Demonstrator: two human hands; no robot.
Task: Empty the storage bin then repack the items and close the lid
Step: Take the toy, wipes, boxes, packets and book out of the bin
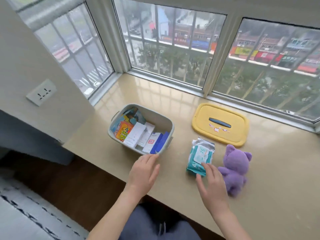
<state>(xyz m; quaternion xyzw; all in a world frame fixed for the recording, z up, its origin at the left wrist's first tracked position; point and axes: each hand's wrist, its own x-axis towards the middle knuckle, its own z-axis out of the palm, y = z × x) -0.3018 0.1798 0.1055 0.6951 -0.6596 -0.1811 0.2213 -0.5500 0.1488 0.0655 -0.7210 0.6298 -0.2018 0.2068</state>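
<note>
The storage bin [141, 129], a pale grey-green tub with no lid on it, stood on the beige desk [270, 170] toward its left end, about midway between the window edge and the near edge. Inside it lay an orange packet [123, 131] against the left wall, white boxes [136, 135] in the middle and a blue box [161, 142] leaning at the right near corner. The left hand [144, 172] was flat and open, fingers together and slightly spread at the tips, which reached the bin's near rim; whether they touched it could not be told. To the right of the bin, close to the near edge, lay a teal pack of wet wipes [200, 155], its top flap crumpled. The right hand [212, 184] was open with fingers spread, the fingertips resting on the near end of the pack and gripping nothing. Behind the pack, nearer the window edge, the yellow lid [220, 124] lay flat with its dark handle up. Just right of the wipes sat a purple plush bear [234, 168], leaning a little, apart from the lid.
</note>
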